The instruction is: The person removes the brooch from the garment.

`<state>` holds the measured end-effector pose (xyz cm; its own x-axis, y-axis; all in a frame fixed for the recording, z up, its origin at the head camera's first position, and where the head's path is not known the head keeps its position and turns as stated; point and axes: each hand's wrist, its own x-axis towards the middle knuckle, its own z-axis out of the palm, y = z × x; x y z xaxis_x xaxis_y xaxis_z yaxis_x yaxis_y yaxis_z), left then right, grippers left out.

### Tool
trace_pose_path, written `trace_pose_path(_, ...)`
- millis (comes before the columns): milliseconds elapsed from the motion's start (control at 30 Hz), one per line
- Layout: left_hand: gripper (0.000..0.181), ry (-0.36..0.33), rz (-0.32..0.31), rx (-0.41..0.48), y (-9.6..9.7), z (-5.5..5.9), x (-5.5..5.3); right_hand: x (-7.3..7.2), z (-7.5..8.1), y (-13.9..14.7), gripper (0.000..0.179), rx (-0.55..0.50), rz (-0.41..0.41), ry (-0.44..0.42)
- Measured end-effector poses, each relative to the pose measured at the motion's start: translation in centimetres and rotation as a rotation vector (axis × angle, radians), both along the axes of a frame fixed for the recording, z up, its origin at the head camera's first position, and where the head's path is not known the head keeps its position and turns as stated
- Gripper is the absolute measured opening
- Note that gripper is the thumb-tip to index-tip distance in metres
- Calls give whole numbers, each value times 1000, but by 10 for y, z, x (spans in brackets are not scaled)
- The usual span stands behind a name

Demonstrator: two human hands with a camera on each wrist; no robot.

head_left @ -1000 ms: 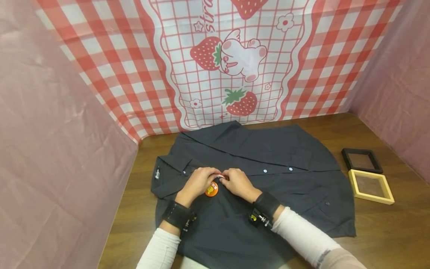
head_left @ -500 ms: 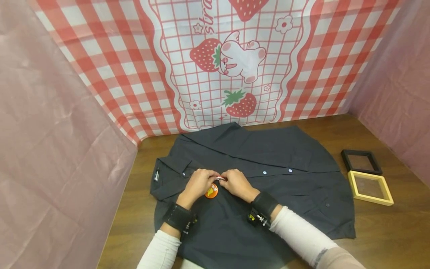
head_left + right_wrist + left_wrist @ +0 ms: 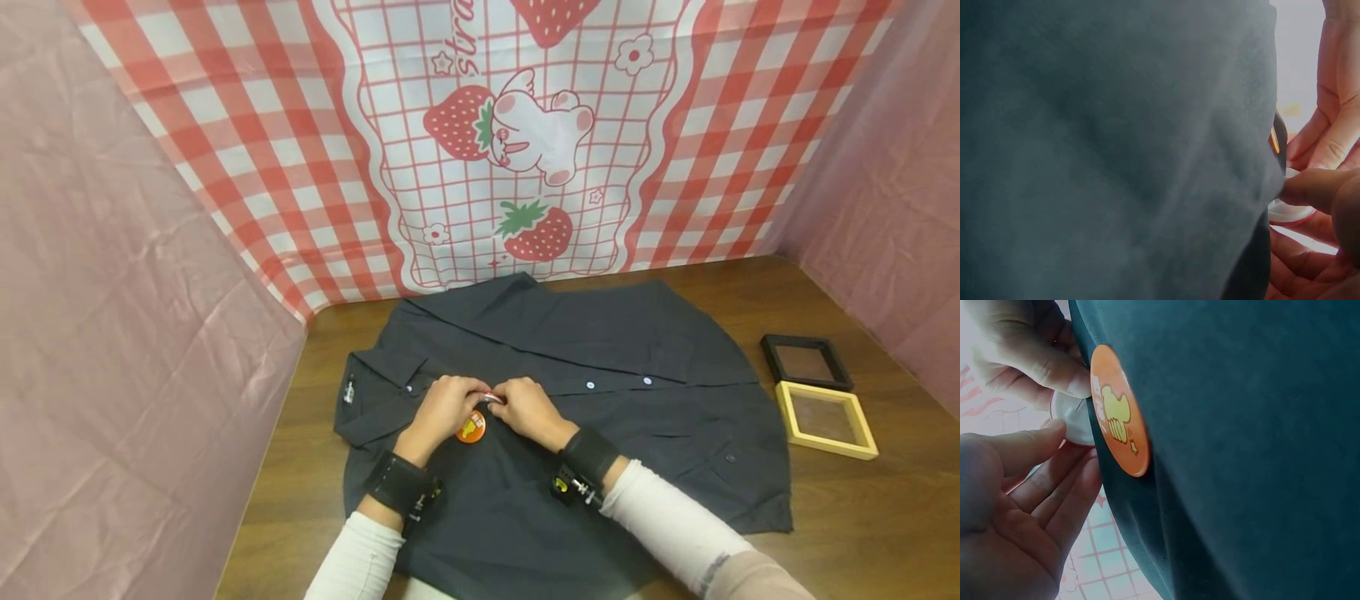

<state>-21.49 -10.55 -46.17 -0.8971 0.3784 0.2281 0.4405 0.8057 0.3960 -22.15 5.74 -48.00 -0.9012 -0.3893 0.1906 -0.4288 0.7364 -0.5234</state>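
Observation:
A dark grey shirt (image 3: 517,517) lies spread on the wooden table. My left hand (image 3: 447,407) and right hand (image 3: 532,410) meet near its button edge, both pinching a round pin badge (image 3: 1072,419). That badge shows a whitish back and a red rim; its front is hidden. In the right wrist view, fingers partly cover the badge (image 3: 1291,212), and cloth hides the rest. An orange button badge (image 3: 1119,412) with a yellow cartoon picture sits on the shirt beside the pinched one, just below my left fingers in the head view. Whether the pin passes through the cloth, I cannot tell.
On the right side of the table (image 3: 855,508), a black frame (image 3: 806,362) and a pale yellow frame (image 3: 827,419) lie side by side. A red checked strawberry cloth (image 3: 525,150) hangs behind, with pink cloth walls (image 3: 150,333) on both sides.
Both hands stay at the same spot on the shirt, still pinching the badge, with only slight finger movement. The head view has shifted a little.

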Motion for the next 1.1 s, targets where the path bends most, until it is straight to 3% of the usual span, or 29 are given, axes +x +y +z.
trace_pose_path(500, 12, -25, 9, 34, -3, -2, 5, 3, -2, 7, 7, -44, 51, -39)
trace_pose_path(900, 8, -42, -7, 53, -8, 4, 7, 11, 4, 7, 7, 45, 9, 121)
trace_pose_path(1100, 9, -47, 4, 44, -8, 1, 7, 12, 4, 8, 6, 61, 15, 139)
